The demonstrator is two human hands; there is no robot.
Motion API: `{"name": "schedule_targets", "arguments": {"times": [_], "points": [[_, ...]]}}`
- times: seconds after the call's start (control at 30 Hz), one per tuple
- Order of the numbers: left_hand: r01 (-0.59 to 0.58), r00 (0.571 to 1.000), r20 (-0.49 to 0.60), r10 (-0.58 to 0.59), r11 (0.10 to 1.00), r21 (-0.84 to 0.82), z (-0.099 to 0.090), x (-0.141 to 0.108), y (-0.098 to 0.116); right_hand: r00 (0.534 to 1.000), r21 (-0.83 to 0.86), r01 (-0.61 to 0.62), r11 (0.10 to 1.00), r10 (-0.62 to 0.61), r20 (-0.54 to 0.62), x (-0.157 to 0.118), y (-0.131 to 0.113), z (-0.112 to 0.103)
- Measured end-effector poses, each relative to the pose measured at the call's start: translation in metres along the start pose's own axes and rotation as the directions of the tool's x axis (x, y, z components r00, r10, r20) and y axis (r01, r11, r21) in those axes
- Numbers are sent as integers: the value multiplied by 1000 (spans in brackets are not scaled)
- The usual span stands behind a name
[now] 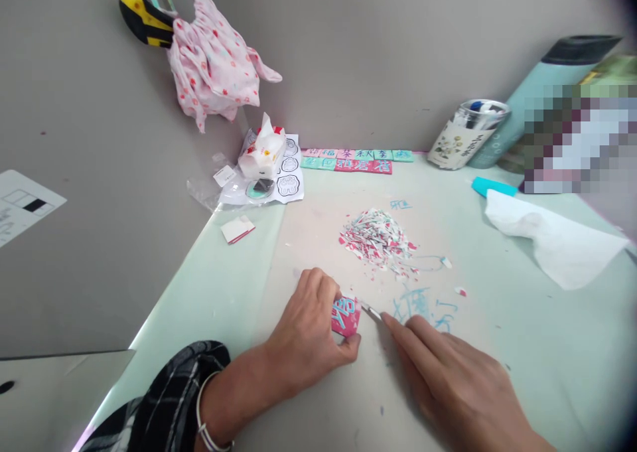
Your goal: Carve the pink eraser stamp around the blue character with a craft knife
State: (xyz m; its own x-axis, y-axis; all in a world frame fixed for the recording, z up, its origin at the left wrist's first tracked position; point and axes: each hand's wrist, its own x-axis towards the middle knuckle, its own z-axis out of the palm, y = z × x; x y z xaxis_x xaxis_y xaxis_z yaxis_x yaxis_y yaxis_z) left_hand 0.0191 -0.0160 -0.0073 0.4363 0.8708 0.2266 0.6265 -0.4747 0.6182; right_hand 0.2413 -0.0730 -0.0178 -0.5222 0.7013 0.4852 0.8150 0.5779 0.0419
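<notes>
A small pink square tile (345,315) with light blue carved strokes is held between the thumb and fingers of my left hand (311,332), low over the table. My right hand (442,366) grips a thin metal-tipped carving tool (371,311) like a pen, its tip close to the tile's right edge. Beyond the tile lies a pile of pink, white and pale green shavings (377,239). Blue pen marks (418,306) show on the work surface right of the tile.
Carved tiles (363,166) line the back wall. A tissue pack (263,150) and printed sheet (290,166) sit back left, near a small white-and-pink block (237,229). A pen jar (460,137), teal bottle (542,93) and white tissue (557,239) stand or lie at right.
</notes>
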Motion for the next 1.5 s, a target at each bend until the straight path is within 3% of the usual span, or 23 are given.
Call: {"name": "schedule_targets", "arguments": {"times": [0.3,0.43,0.7,0.8,0.93,1.23,1.37,1.5], "points": [[0,1000,1,0,1000,7,0,0,1,1000,-7,-17,1000,17,6,4,0,-1],[23,1000,21,-23,1000,4,-1,1,1,995,-25,-94,995,95,18,13,5,2],[-12,996,89,21,995,-102,-10,-1,-4,968,262,-249,932,244,54,15,11,-9],[-15,987,156,40,987,-158,-21,-2,-5,973,287,-228,930,224,46,13,12,-14],[75,984,168,-54,990,-118,-31,-5,-6,985,306,-174,936,168,46,12,10,-17],[70,984,170,-63,997,-34,-27,-8,-5,993,323,-6,946,-31,111,6,-6,-16],[78,982,176,-70,996,-40,-28,-6,-8,990,325,-34,945,-13,140,9,-3,-16],[73,983,173,-65,997,-40,-26,-6,-9,985,398,-147,905,98,141,12,4,-18]]}}
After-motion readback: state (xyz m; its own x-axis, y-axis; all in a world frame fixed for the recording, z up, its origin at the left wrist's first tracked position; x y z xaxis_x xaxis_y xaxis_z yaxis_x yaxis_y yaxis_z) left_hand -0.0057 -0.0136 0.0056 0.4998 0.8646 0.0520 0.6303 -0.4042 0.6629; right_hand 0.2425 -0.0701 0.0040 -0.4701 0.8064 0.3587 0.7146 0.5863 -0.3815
